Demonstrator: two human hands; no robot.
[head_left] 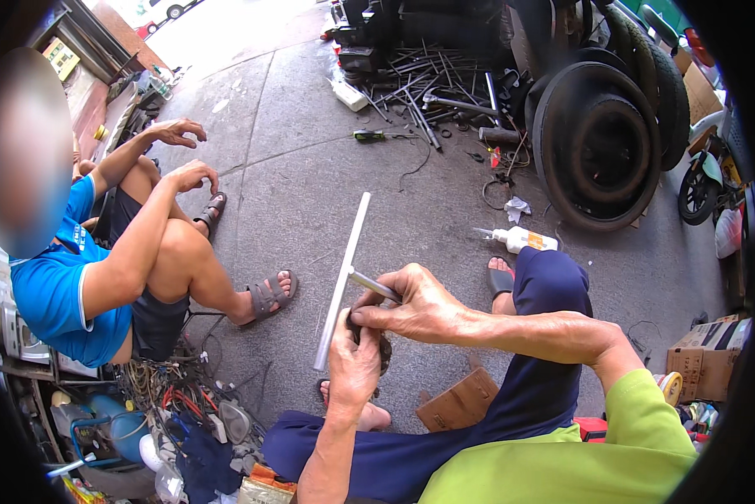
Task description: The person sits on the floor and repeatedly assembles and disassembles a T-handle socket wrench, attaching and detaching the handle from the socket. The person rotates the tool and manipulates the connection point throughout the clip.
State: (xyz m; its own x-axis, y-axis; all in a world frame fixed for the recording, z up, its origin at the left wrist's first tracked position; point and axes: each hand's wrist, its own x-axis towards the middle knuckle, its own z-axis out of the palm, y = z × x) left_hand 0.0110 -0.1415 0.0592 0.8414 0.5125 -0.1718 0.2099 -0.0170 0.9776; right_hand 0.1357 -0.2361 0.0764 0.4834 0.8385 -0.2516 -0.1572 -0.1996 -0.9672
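A: What do the person's two hands hold?

B: The left hand [354,359] is closed around a small dark part [383,353], just below the middle of the view. This part is mostly hidden by the fingers, so what it is cannot be told. The right hand [415,304] comes from 3 o'clock and grips with closed fingers a short grey metal rod [373,285]. The two hands touch each other.

A: And the long pale thing?

B: It is a long white tube [342,280]. It runs from near the left hand up toward 12 o'clock, a little tilted to the right. The tip of the metal rod meets the tube about at its middle. Which hand carries the tube cannot be seen clearly.

A: What is around them?

B: Below the hands is the concrete floor [310,151]. At 9 o'clock another person in a blue shirt [54,294] sits on the floor, wearing sandals, forearms resting on the knees. At 2 o'clock black tyres [600,143] lean together, and at 12 o'clock a pile of metal rods and tools [432,92] lies on the floor. A white squeeze bottle [524,240] lies near the wearer's knee, at about 2 o'clock from the hands. A cardboard box [709,357] stands at 4 o'clock, and tangled cables [176,391] lie at 8 o'clock.
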